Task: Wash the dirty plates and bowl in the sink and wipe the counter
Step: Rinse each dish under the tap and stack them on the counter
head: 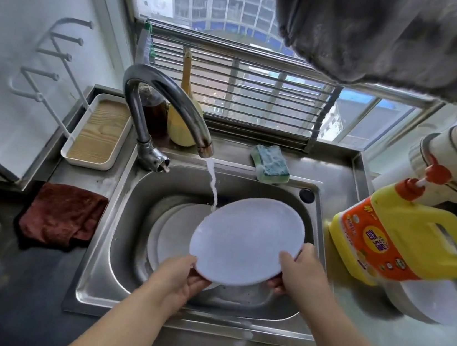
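Head view: both hands, left hand [181, 278] and right hand [300, 269], curl fingers round a white plate [246, 240] tilted over the sink [121, 248], rinsing under the tap stream [212, 184]; next, probably turn it, then set aside

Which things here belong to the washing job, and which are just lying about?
In the job: plate held by left hand and right hand; plates in sink; sink; running tap; sponge; detergent; red cloth.

Lying about: wooden tray; brush; wall hooks.
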